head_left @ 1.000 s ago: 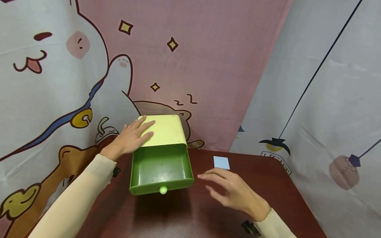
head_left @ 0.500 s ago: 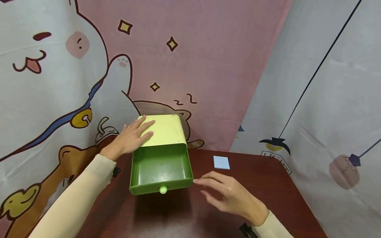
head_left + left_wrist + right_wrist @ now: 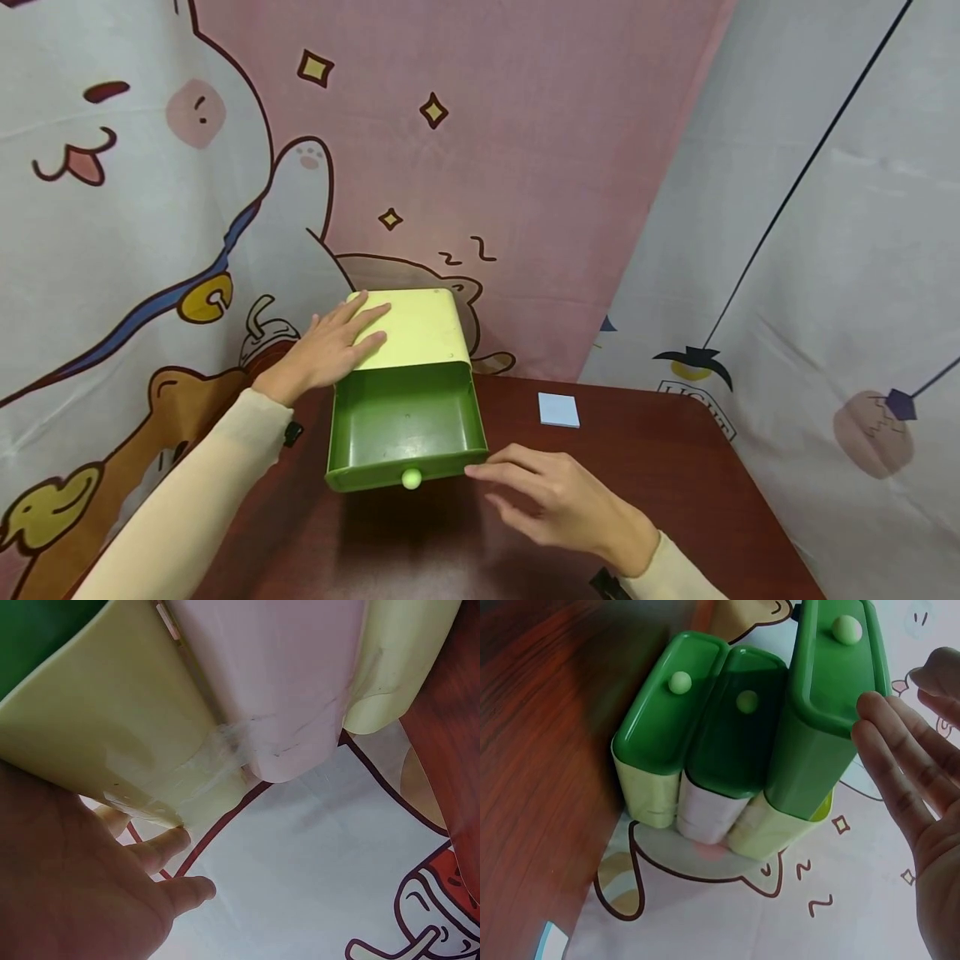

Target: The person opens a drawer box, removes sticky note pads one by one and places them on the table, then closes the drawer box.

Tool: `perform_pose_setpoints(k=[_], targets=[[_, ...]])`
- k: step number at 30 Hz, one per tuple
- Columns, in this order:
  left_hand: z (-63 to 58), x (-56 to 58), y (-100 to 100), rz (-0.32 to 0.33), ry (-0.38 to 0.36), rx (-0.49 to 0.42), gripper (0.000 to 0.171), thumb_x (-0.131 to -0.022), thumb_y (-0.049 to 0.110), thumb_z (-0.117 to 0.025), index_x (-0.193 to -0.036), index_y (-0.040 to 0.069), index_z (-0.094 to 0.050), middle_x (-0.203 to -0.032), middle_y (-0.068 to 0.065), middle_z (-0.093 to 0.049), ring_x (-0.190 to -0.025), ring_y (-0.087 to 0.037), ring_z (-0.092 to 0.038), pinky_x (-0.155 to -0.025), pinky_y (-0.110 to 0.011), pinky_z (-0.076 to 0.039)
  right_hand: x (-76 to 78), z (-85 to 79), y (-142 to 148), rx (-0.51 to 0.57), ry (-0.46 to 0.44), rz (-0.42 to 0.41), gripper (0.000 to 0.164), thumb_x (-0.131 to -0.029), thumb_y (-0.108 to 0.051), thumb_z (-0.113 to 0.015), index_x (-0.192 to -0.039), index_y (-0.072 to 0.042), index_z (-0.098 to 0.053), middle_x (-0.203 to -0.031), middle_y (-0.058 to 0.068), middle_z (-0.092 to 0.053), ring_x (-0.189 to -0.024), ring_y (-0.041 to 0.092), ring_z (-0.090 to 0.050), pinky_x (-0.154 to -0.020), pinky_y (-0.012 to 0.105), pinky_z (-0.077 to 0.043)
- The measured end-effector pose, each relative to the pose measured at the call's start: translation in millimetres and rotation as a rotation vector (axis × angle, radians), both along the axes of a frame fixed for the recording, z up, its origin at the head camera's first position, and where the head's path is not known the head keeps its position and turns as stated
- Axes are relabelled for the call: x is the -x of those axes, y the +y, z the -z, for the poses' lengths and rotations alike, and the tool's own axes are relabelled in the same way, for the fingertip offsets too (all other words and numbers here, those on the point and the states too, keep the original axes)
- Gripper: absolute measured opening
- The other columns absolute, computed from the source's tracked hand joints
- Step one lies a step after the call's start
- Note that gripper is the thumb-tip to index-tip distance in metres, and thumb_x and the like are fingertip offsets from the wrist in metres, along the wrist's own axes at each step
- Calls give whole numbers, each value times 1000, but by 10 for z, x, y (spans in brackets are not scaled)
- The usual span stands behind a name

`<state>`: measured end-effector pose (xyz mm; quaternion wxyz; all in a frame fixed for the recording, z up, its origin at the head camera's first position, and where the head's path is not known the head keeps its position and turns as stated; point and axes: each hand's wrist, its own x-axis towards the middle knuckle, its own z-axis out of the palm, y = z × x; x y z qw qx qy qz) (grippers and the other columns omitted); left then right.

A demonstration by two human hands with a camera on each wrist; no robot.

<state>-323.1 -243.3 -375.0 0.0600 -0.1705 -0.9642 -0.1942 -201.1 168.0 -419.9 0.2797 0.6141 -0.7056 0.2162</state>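
A small drawer unit with a pale yellow top [image 3: 423, 329] stands on the table. Its top green drawer [image 3: 407, 425] is pulled out, bare inside, with a round light-green knob [image 3: 411, 478] on its front. My left hand [image 3: 326, 346] rests on the unit's top with fingers spread. My right hand [image 3: 562, 504] is at the drawer's front right corner, fingers fairly straight; whether the fingertips touch it I cannot tell. In the right wrist view, two lower green drawers [image 3: 739, 742] are pushed in. The left wrist view shows the unit's yellow and pink side [image 3: 142, 705].
A light blue square pad [image 3: 558, 410] lies behind my right hand on the dark red-brown table [image 3: 645, 450]. Cloth with cartoon prints [image 3: 525, 183] hangs close behind the unit and along both sides.
My right hand has moved left and slightly towards me, up to the drawer's front right corner. My left hand and the drawer unit have stayed still.
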Motion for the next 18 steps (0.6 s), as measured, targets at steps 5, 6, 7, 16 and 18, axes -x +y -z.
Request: perform_pose_setpoints(k=[5,6,7,16,18], targets=[[-16,-4,10,-2,-5,1,73,-124,68,-30,-188,34,-26,-199,-16,-4,-181,-58,-9,-136,-93,-2,-3,10,-70,-8,3,7,54,-100,-8,-85,-153,-15,-74,-124,-3,-78,-80,-1,-67,-76,1,-50],[-17,-3,11,-1,-4,5,73,-124,68,-30,-188,34,-26,-199,-17,-4,-181,-59,-9,-136,-93,-2,0,12,-87,-8,9,7,54,-100,-8,-85,-153,-15,-74,-124,-3,-78,-79,-1,-67,-76,0,-50],[-19,-5,12,0,-5,4,73,-124,68,-30,-188,34,-26,-199,-17,-4,-181,-58,-9,-136,-93,-2,3,15,-104,-7,13,6,53,-101,-9,-85,-152,-15,-74,-124,-3,-78,-78,-1,-66,-75,0,-49],[-22,-13,14,-3,-6,10,73,-124,68,-29,-188,34,-26,-199,-16,-4,-181,-58,-9,-137,-93,-3,-12,30,-255,-26,29,26,49,-103,-10,-84,-151,-14,-75,-123,-3,-80,-71,-1,-63,-72,-1,-46],[-18,-8,13,-4,-8,10,73,-124,68,-29,-188,35,-26,-199,-15,-4,-181,-58,-9,-137,-92,-2,-15,38,-290,-39,25,36,50,-102,-10,-86,-150,-15,-74,-123,-3,-80,-68,-2,-60,-71,-2,-43]])
